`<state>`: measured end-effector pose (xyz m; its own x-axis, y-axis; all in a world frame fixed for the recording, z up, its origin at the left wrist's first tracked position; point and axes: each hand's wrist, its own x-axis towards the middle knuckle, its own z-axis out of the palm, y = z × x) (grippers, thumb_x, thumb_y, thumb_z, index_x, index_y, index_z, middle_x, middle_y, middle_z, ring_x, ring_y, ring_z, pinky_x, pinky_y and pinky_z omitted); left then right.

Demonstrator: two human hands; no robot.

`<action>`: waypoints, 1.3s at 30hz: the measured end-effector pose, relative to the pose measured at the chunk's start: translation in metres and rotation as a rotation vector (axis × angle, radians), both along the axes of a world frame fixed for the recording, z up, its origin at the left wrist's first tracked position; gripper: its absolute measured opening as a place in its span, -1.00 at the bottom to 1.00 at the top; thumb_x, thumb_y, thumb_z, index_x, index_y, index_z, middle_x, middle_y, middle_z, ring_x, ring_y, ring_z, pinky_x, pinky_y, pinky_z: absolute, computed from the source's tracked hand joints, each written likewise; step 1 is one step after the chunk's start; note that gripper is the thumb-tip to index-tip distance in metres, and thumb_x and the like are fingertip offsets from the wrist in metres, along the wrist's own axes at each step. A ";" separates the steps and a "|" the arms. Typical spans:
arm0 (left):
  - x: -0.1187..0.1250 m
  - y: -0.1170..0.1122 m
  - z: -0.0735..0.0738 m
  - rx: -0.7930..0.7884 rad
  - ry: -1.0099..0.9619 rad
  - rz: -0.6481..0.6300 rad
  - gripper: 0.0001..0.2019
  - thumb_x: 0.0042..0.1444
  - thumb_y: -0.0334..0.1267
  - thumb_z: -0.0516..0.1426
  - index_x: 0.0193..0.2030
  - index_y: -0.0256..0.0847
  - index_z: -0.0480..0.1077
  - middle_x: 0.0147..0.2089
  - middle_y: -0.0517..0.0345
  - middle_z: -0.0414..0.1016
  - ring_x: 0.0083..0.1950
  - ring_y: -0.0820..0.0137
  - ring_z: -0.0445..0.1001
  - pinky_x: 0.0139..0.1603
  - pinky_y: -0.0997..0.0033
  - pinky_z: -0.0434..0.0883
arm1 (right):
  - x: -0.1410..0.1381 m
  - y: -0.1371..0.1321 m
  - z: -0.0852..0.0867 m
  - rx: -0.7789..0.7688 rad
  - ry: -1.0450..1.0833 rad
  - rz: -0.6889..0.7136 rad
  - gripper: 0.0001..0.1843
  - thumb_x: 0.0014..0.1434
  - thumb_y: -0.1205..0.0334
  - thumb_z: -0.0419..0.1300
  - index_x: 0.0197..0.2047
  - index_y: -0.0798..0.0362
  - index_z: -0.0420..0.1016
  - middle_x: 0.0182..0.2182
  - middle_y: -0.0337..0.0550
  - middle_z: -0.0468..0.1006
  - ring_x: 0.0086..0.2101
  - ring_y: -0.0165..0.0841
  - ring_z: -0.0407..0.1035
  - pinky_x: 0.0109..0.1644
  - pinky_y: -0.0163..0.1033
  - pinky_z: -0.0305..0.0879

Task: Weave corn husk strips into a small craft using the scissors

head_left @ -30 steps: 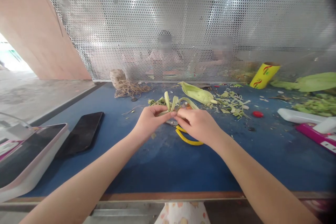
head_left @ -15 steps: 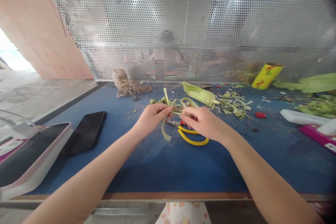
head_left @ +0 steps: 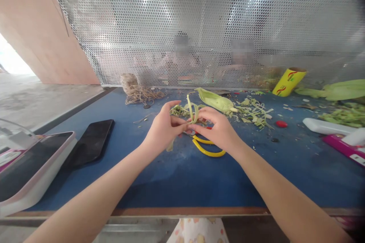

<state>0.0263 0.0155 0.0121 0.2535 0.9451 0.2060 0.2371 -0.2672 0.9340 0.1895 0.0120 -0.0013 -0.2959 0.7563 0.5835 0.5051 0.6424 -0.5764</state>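
Note:
Over the middle of the blue table, my left hand point(head_left: 165, 124) and my right hand point(head_left: 218, 127) meet at the fingertips on a pale green corn husk strip point(head_left: 194, 115). The strip loops up between the hands, and another end hangs below my left fingers. My right thumb and fingers pinch it; my left thumb and fingers close on it, partly hidden. Beneath my right hand lie scissors point(head_left: 209, 153) with yellow handles, their blades mostly covered. Just behind, a corn ear in its green husk point(head_left: 215, 100) lies beside a pile of husk shreds point(head_left: 253, 112).
A phone point(head_left: 95, 140) and a white-edged device point(head_left: 34, 163) lie left. Twine point(head_left: 142, 95) sits at the back left, a yellow roll point(head_left: 289, 82) at the back right. Right are a red piece point(head_left: 281, 124) and more husk point(head_left: 345, 89). Behind a perforated metal screen point(head_left: 142, 26) people are visible.
My hands have come closer together. The strip, stretched between them before, now loops upright at my fingertips, and my left hand has turned with its index finger lifted.

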 end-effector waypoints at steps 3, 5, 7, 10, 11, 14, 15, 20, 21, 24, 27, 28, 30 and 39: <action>-0.001 -0.001 0.001 0.031 0.028 0.027 -0.37 -0.13 -0.34 0.20 0.09 -0.22 0.04 -0.54 0.21 0.52 -0.52 0.39 0.48 -0.53 0.48 0.38 | -0.002 -0.002 0.002 0.027 0.063 -0.012 -0.93 -0.02 0.27 0.19 -0.39 0.05 0.44 -0.41 -0.19 0.46 -0.32 -0.37 0.34 -0.21 -0.25 0.26; -0.001 -0.001 0.003 0.012 0.025 0.009 -0.40 -0.13 -0.30 0.21 0.06 -0.21 0.06 -0.55 0.22 0.52 -0.53 0.39 0.48 -0.54 0.48 0.38 | -0.002 -0.003 0.003 0.016 0.081 -0.031 -0.96 -0.05 0.29 0.18 -0.44 0.06 0.44 -0.45 -0.21 0.47 -0.35 -0.37 0.35 -0.23 -0.25 0.27; -0.001 -0.002 0.004 -0.031 0.025 -0.028 -0.43 -0.14 -0.29 0.22 0.02 -0.22 0.08 -0.57 0.22 0.52 -0.56 0.40 0.47 -0.55 0.49 0.38 | -0.003 -0.003 0.003 -0.028 0.115 -0.044 -0.96 -0.05 0.29 0.17 -0.47 0.06 0.43 -0.48 -0.22 0.48 -0.38 -0.37 0.35 -0.27 -0.26 0.28; -0.002 -0.001 0.007 -0.084 0.021 -0.073 -0.47 -0.17 -0.28 0.25 -0.06 -0.23 0.11 -0.59 0.21 0.52 -0.59 0.42 0.46 -0.56 0.48 0.38 | -0.004 -0.003 0.001 -0.119 0.189 -0.043 -0.95 -0.07 0.28 0.17 -0.47 0.05 0.44 -0.49 -0.23 0.49 -0.41 -0.38 0.36 -0.31 -0.27 0.29; -0.002 -0.001 0.007 -0.097 0.011 -0.084 -0.48 -0.17 -0.28 0.26 -0.08 -0.23 0.12 -0.59 0.21 0.52 -0.59 0.41 0.46 -0.55 0.48 0.39 | -0.004 -0.002 0.000 -0.146 0.215 -0.044 -0.95 -0.08 0.28 0.18 -0.47 0.06 0.45 -0.49 -0.22 0.49 -0.41 -0.38 0.36 -0.31 -0.28 0.29; -0.004 -0.001 0.007 -0.143 -0.010 -0.120 -0.52 -0.18 -0.26 0.26 -0.12 -0.24 0.15 -0.58 0.18 0.53 -0.56 0.39 0.48 -0.51 0.44 0.42 | -0.002 0.001 -0.001 -0.223 0.259 -0.031 -0.91 -0.07 0.26 0.18 -0.45 0.07 0.46 -0.48 -0.22 0.50 -0.41 -0.39 0.37 -0.30 -0.29 0.29; -0.005 -0.001 0.007 -0.157 -0.008 -0.135 -0.54 -0.17 -0.25 0.26 -0.14 -0.25 0.17 -0.58 0.17 0.53 -0.55 0.39 0.49 -0.48 0.41 0.44 | 0.000 0.003 -0.002 -0.256 0.252 -0.010 -0.90 -0.06 0.24 0.18 -0.44 0.08 0.46 -0.47 -0.22 0.51 -0.40 -0.39 0.38 -0.30 -0.29 0.29; -0.005 0.002 0.005 -0.113 0.023 -0.183 -0.62 -0.07 -0.17 0.18 -0.11 -0.30 0.32 -0.42 0.06 0.56 -0.35 0.31 0.52 -0.31 0.32 0.45 | 0.008 0.006 0.001 -0.400 0.168 0.132 -0.82 -0.02 0.16 0.17 -0.34 0.06 0.48 -0.42 -0.21 0.50 -0.36 -0.37 0.38 -0.27 -0.27 0.29; -0.005 0.004 0.004 -0.053 0.042 -0.170 -0.65 -0.05 -0.14 0.15 -0.13 -0.29 0.36 -0.36 0.04 0.56 -0.29 0.31 0.51 -0.27 0.32 0.43 | 0.007 0.005 0.002 -0.398 0.160 0.141 -0.82 -0.01 0.16 0.17 -0.33 0.05 0.47 -0.41 -0.21 0.49 -0.36 -0.38 0.37 -0.27 -0.27 0.29; -0.005 0.007 0.000 0.150 0.103 -0.051 -0.75 -0.04 -0.12 0.13 -0.32 -0.25 0.49 -0.27 0.04 0.53 -0.21 0.31 0.46 -0.17 0.34 0.37 | 0.003 -0.001 0.004 -0.361 0.125 0.129 -0.85 -0.01 0.15 0.17 -0.39 0.05 0.44 -0.44 -0.24 0.47 -0.39 -0.41 0.35 -0.28 -0.31 0.26; -0.004 0.009 -0.003 0.153 0.068 0.032 -0.79 -0.08 -0.14 0.16 -0.44 -0.26 0.50 -0.32 0.06 0.51 -0.26 0.33 0.43 -0.19 0.36 0.34 | -0.003 -0.006 0.004 -0.357 0.092 0.102 -0.78 0.02 0.08 0.12 -0.47 0.06 0.39 -0.51 -0.26 0.41 -0.44 -0.44 0.31 -0.34 -0.33 0.24; -0.004 0.009 -0.004 0.124 0.045 0.032 -0.80 -0.08 -0.15 0.16 -0.45 -0.27 0.49 -0.35 0.07 0.50 -0.29 0.35 0.42 -0.21 0.37 0.34 | -0.005 -0.006 0.003 -0.359 0.084 0.093 -0.76 0.04 0.07 0.10 -0.49 0.07 0.37 -0.53 -0.27 0.40 -0.46 -0.44 0.30 -0.35 -0.33 0.23; -0.003 0.007 -0.004 0.090 0.020 0.048 -0.83 -0.11 -0.19 0.18 -0.48 -0.28 0.48 -0.39 0.10 0.47 -0.32 0.38 0.40 -0.25 0.40 0.33 | -0.006 -0.006 0.002 -0.349 0.071 0.077 -0.72 0.06 0.06 0.08 -0.53 0.07 0.33 -0.57 -0.27 0.37 -0.48 -0.45 0.28 -0.35 -0.32 0.23; 0.000 0.008 -0.010 0.102 -0.073 0.206 -0.86 -0.19 -0.21 0.23 -0.53 -0.25 0.49 -0.48 0.20 0.35 -0.38 0.44 0.35 -0.32 0.44 0.31 | -0.008 -0.001 -0.003 -0.417 0.141 0.101 -0.73 0.03 0.12 0.12 -0.60 0.08 0.30 -0.64 -0.28 0.39 -0.59 -0.48 0.25 -0.46 -0.35 0.19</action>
<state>0.0262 0.0237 0.0017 0.0382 0.9486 0.3140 0.2291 -0.3142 0.9213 0.1818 0.0107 -0.0048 -0.3200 0.9067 0.2746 0.3495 0.3824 -0.8553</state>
